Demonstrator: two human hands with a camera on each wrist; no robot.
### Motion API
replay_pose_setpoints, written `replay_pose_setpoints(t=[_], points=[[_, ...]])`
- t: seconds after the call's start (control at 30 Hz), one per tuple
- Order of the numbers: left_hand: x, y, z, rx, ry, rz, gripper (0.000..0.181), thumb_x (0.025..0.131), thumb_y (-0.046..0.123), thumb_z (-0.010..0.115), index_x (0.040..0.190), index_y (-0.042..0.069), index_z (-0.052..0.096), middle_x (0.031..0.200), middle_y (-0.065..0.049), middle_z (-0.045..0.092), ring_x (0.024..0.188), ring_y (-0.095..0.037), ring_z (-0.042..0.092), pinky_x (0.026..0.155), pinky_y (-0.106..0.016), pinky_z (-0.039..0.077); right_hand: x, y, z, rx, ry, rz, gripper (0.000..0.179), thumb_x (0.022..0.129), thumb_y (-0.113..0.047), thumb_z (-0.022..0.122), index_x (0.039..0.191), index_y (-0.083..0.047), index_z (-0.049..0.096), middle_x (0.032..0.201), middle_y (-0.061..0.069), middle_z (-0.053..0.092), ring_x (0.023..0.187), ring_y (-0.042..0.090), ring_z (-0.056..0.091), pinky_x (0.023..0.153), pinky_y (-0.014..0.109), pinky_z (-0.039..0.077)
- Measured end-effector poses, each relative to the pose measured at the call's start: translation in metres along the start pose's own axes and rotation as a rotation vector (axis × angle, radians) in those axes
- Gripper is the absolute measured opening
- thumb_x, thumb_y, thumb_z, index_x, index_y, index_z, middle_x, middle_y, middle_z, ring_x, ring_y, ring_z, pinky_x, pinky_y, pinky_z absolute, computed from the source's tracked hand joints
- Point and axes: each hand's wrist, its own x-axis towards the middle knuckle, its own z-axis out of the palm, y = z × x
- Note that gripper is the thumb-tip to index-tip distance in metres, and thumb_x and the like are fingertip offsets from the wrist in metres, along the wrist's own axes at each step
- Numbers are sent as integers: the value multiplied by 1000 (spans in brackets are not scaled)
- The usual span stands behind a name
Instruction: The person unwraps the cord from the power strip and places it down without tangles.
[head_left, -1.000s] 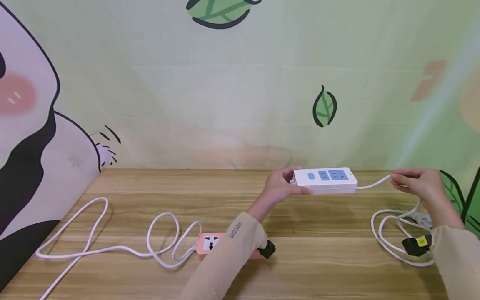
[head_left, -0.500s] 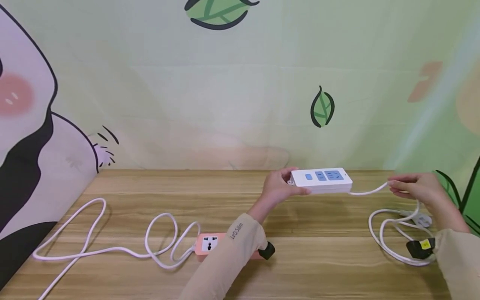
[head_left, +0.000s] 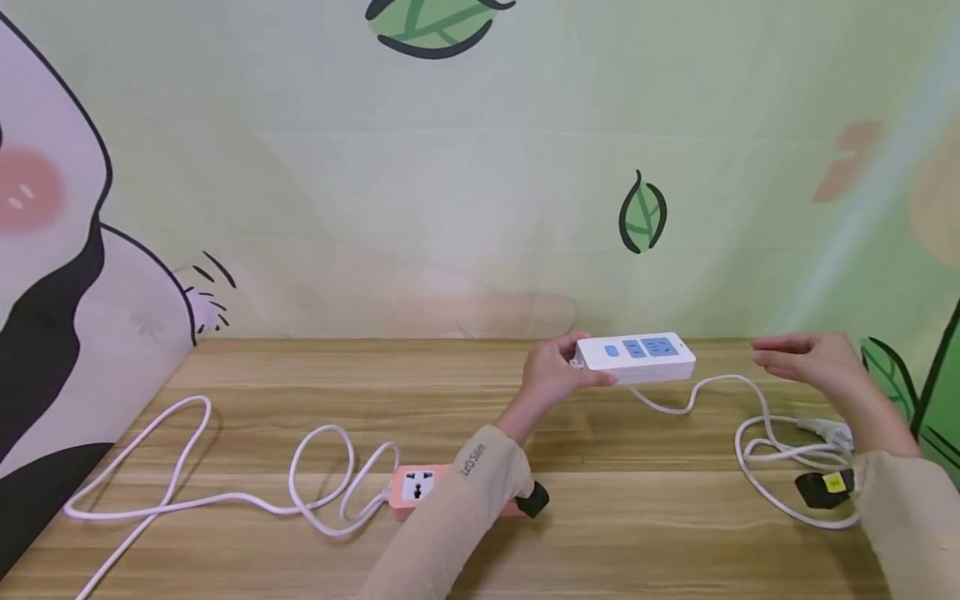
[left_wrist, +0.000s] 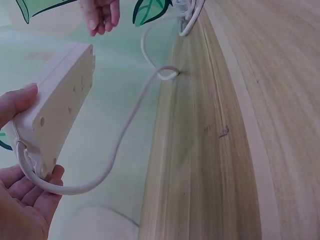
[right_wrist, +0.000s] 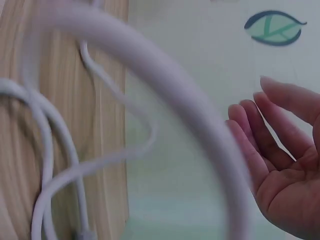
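My left hand (head_left: 553, 368) grips a white power strip (head_left: 637, 358) with blue sockets by its left end, thumb on the near side. The strip is held up over the wooden table, its socket face towards the head camera. In the left wrist view, its white cord (left_wrist: 127, 125) leaves the gripped end and loops down past the fingers to the table. My right hand (head_left: 817, 360) hovers right of the strip, fingers extended and holding nothing. Below it the cord lies coiled, with a white plug (head_left: 834, 433) beside the right wrist.
A pink power strip (head_left: 408, 492) lies on the table (head_left: 637, 550), partly hidden by the left sleeve. Its white cord (head_left: 240, 498) sprawls in loops to the left. Behind the table hangs a printed backdrop (head_left: 450, 192) with leaves and a panda.
My right hand has let go of the cord, which has sagged towards the table in a curve. The left hand has shifted slightly left with the white power strip.
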Motion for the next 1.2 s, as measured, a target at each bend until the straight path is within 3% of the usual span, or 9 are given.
replay_pose_setpoints(t=[0.13, 0.3, 0.4, 0.5, 0.6, 0.73, 0.8, 1.0, 1.2], points=[[1, 1, 2, 17, 2, 7, 54, 55, 18, 88, 105, 15, 67, 91, 6, 65, 80, -8, 55, 65, -24, 42, 1, -10, 10, -88, -51, -39, 62, 84, -35, 65, 124, 9, 48, 88, -18, 60, 79, -6, 59, 73, 19, 50], [1, 3, 5, 37, 8, 4, 57, 55, 19, 88, 108, 16, 67, 96, 5, 66, 84, -9, 56, 72, -26, 44, 6, -16, 23, -91, -117, -62, 65, 84, -33, 64, 126, 12, 44, 115, 14, 59, 84, -2, 60, 76, 22, 50], [0, 5, 6, 33, 9, -4, 57, 56, 19, 88, 109, 16, 66, 98, 4, 66, 87, -10, 56, 75, -28, 44, 8, -18, 29, -56, -152, -63, 65, 84, -29, 65, 127, 13, 42, 124, 24, 51, 85, -1, 60, 77, 23, 50], [-1, 6, 7, 31, 4, -8, 57, 56, 18, 87, 108, 16, 66, 98, 5, 66, 87, -10, 56, 75, -29, 44, 11, -19, 34, -1, -188, -75, 65, 84, -23, 66, 129, 14, 38, 122, 19, 53, 86, 0, 60, 78, 24, 50], [0, 5, 7, 24, 2, -4, 56, 56, 18, 87, 108, 16, 66, 97, 6, 66, 86, -9, 56, 74, -29, 44, 13, -19, 37, 73, -222, -92, 64, 84, -14, 66, 131, 16, 34, 109, 1, 61, 87, 1, 61, 78, 24, 50], [1, 4, 6, 17, 0, 6, 55, 56, 17, 87, 107, 15, 67, 95, 6, 66, 84, -8, 56, 72, -27, 44, 13, -18, 38, 120, -251, -114, 65, 83, -9, 66, 132, 16, 31, 97, -18, 59, 88, 3, 61, 77, 24, 50], [2, 3, 6, 13, -2, 6, 56, 56, 17, 87, 107, 15, 67, 94, 6, 66, 83, -8, 56, 72, -27, 43, 12, -16, 38, 98, -255, -124, 64, 83, -10, 66, 132, 14, 33, 101, -15, 60, 89, 3, 60, 77, 24, 50], [3, 2, 6, -6, -12, -21, 57, 56, 15, 87, 109, 16, 66, 96, 5, 66, 84, -9, 56, 73, -27, 44, 13, -15, 42, 43, -257, -142, 65, 81, -13, 68, 132, 10, 37, 118, 15, 58, 91, 5, 61, 78, 24, 49], [6, 2, 7, -18, -28, -32, 57, 56, 14, 87, 109, 16, 66, 98, 5, 67, 85, -7, 56, 74, -27, 44, 17, -15, 46, 91, -270, -129, 70, 78, -9, 70, 134, 12, 33, 112, 6, 61, 91, 6, 60, 77, 25, 50]])
